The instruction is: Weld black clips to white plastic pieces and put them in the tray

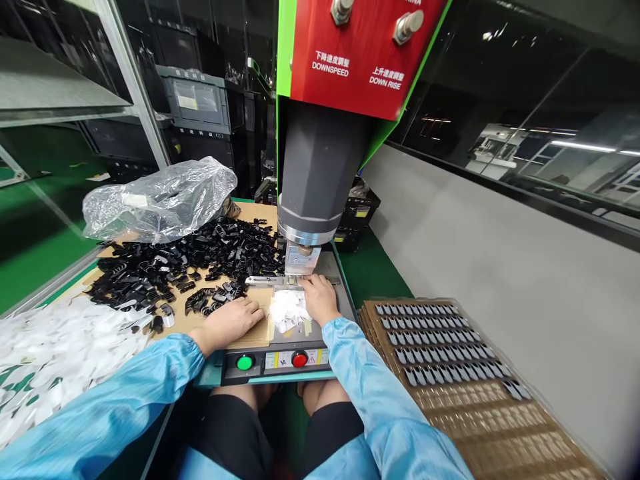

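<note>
Centrally, the white pieces (pixel 287 312) lie piled between the left hand (pixel 235 323) and the right hand (pixel 321 298). The right reaches to the metal fixture (pixel 265 281) above them; the left rests loosely bent on cardboard (pixel 253 338). Whether either grips anything, I cannot tell. Black parts (pixel 240 247) crowd the upper left, leaving narrow cardboard margins; the button panel (pixel 283 360) bounds the lower centre.

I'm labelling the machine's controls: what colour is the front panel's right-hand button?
The right-hand button is red, as the head view shows.
</note>
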The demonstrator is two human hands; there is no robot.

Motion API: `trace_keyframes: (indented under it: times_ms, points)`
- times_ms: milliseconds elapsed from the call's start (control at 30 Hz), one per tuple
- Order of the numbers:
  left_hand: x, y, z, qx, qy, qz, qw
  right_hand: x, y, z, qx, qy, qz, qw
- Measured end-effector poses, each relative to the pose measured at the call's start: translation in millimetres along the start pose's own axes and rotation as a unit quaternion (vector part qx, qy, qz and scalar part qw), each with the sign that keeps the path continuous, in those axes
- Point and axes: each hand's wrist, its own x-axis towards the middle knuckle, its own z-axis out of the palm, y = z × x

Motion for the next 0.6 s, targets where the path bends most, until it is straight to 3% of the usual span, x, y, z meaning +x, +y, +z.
trace_keyframes:
  times_ms: [167, 267, 367, 500, 600]
  points:
    - [-1.3, -4.8, 3.7, -0.048, 0.033, -0.005, 0.998, -2.8, -6.0, -12.3, -0.039, -0.052, -0.013, 0.998]
    - [10.4, -7.3, 3.6, -0.110, 0.096, -0.048, 0.988, -1.3, -10.3, -15.5, -0.034, -0.070, -0.004, 0.997]
    - [38.8, -7.1, 5.5, -0.190, 0.170, -0.067, 0.965, -3.1, -12.6, -13.3, -0.008, -0.074, 0.008, 0.997]
    - [86.6, -5.6, 18.1, -0.261, 0.214, -0.071, 0.939, -14.2, -12.2, -9.9, 0.060, -0.042, 0.029, 0.997]
    - [108.0, -5.7, 29.4, -0.255, 0.218, -0.077, 0.939, -30.9, -9.7, -29.8, 0.147, 0.048, 0.031, 0.987]
